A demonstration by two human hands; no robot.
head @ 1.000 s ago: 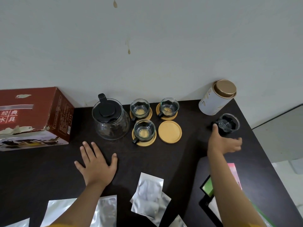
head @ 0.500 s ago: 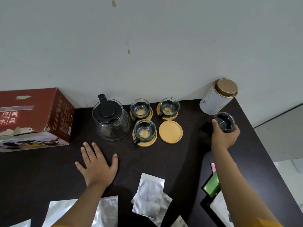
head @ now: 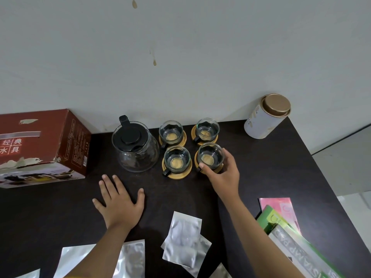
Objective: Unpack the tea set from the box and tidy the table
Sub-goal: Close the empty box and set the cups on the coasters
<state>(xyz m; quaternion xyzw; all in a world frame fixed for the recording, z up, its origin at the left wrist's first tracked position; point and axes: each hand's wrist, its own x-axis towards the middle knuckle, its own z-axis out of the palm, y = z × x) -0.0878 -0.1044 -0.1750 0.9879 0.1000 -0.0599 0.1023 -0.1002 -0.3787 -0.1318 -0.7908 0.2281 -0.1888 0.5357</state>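
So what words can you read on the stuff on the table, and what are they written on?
"经典" and "水具": white characters on the top of the red box.
Fine print on the red box's end panel: too small to read.
Small marks on the white tin: too blurred to read.
Grey letters on the green packet at the right edge: partly cut off, perhaps "STAMP PA"; not sure.
Pale print on the pink packet: too faint to read.

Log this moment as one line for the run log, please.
right hand grips fourth glass cup on its wooden coaster | left hand flat on table
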